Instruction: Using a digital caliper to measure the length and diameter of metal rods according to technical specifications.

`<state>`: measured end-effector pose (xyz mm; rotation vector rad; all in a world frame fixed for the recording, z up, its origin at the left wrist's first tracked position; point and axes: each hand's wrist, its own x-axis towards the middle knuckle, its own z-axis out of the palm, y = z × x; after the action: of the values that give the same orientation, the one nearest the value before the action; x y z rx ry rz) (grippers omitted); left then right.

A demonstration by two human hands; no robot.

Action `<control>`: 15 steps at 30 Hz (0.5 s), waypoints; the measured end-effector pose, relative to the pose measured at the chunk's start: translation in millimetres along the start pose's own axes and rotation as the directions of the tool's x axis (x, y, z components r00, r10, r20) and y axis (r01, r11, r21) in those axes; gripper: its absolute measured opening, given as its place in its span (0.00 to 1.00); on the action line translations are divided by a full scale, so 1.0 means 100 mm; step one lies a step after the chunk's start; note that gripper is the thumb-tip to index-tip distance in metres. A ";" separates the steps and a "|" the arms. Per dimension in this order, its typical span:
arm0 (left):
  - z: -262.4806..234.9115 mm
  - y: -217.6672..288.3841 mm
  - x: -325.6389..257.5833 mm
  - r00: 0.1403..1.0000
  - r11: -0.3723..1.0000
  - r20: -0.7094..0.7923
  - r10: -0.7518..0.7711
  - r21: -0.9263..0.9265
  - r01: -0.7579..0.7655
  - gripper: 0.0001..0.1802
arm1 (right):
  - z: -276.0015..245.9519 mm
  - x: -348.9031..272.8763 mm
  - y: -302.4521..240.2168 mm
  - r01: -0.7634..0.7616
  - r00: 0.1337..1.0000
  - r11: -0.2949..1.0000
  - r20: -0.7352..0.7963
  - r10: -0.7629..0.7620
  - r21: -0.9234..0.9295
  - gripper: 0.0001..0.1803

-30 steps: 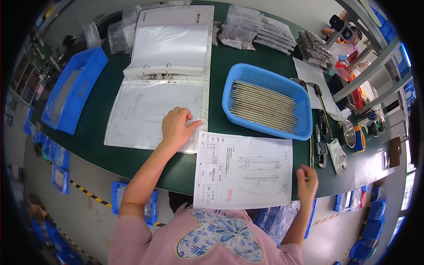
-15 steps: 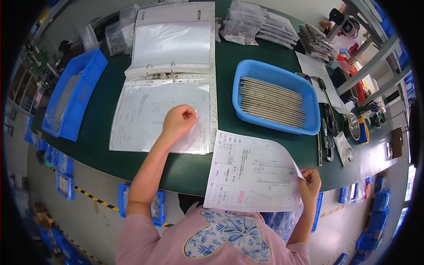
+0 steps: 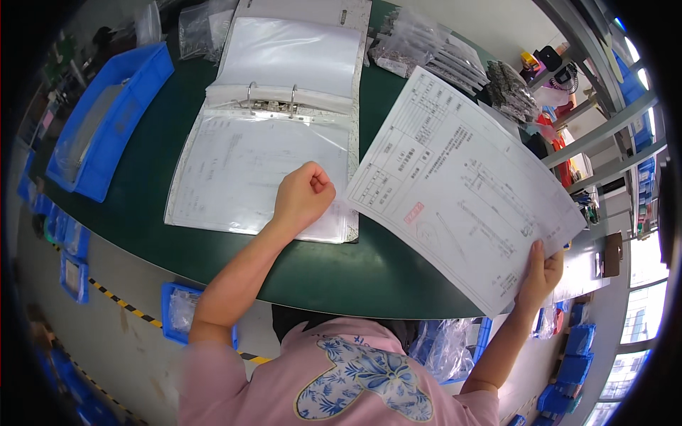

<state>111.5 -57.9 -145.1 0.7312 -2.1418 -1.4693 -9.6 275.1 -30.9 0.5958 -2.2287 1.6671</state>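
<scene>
In my right hand (image 3: 541, 273) is a printed drawing sheet (image 3: 462, 177), pinched at its near right edge with the thumb on top. The sheet is raised and tilted over the right side of the table. To its left a ring binder (image 3: 362, 106) lies open, its metal rings (image 3: 273, 103) showing between clear plastic sleeves. My left hand (image 3: 304, 197) is closed above the lower plastic sleeve (image 3: 249, 170), fingers pinched near its right side. The sleeve film at the fingertips shows only faintly. A far left corner of the sheet comes close to the binder's right edge.
At the left stands a blue bin (image 3: 106, 121) with clear plastic inside. Bagged metal parts (image 3: 426, 53) are piled at the back of the green table (image 3: 298, 284). Metal shelf posts (image 3: 604, 131) rise at the right. Blue bins (image 3: 181, 312) sit below the table's front edge.
My right hand has moved right and up, lifting and turning the drawing sheet, which now hides the blue basket of metal rods and the tools. My left hand has shifted slightly right over the binder.
</scene>
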 end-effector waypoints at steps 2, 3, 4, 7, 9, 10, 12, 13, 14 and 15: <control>0.03 0.03 0.01 1.000 0.999 0.004 -0.022 -0.023 0.023 0.04 | 0.14 0.06 0.08 -0.022 1.000 0.999 0.001 0.022 0.033 0.13; 0.02 0.03 0.00 1.000 0.999 -0.005 -0.022 -0.039 0.022 0.04 | 0.21 0.06 0.09 -0.028 0.999 0.999 0.019 0.027 0.044 0.14; 0.02 0.03 0.00 1.000 0.998 -0.013 -0.022 -0.055 0.021 0.04 | 0.27 0.07 0.11 -0.035 0.999 0.998 0.036 0.033 0.055 0.14; 0.01 0.02 0.00 0.999 0.995 -0.029 -0.029 -0.097 0.026 0.04 | 0.33 0.08 0.15 -0.037 0.998 0.998 0.050 0.034 0.059 0.14; 0.02 0.03 -0.01 0.999 0.995 -0.029 -0.025 -0.101 0.022 0.04 | 0.35 0.09 0.15 -0.040 0.997 0.998 0.072 0.036 0.056 0.14; 0.02 0.04 -0.02 0.999 0.994 -0.028 -0.018 -0.109 0.014 0.04 | 0.35 0.10 0.15 -0.074 0.993 0.996 0.095 0.069 0.056 0.14; 0.00 0.06 -0.03 1.000 0.997 -0.031 0.004 -0.079 -0.007 0.04 | 0.37 0.12 0.13 -0.110 0.988 0.992 0.116 0.103 0.055 0.14; 0.01 0.07 -0.03 0.999 0.998 -0.037 0.026 -0.051 -0.028 0.05 | 0.38 0.13 0.11 -0.147 0.979 0.987 0.149 0.137 0.058 0.13; 0.01 0.06 -0.04 0.999 0.998 -0.035 0.027 -0.050 -0.029 0.05 | 0.40 0.15 0.10 -0.183 0.969 0.981 0.182 0.170 0.059 0.13; 0.02 0.06 -0.04 0.997 0.998 -0.046 0.056 -0.024 -0.057 0.05 | 0.40 0.18 0.09 -0.184 0.968 0.981 0.182 0.170 0.060 0.13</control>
<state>112.7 -52.5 -140.4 0.6824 -2.0894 -1.4341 -29.7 236.2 -41.5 0.5992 -2.4140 1.8605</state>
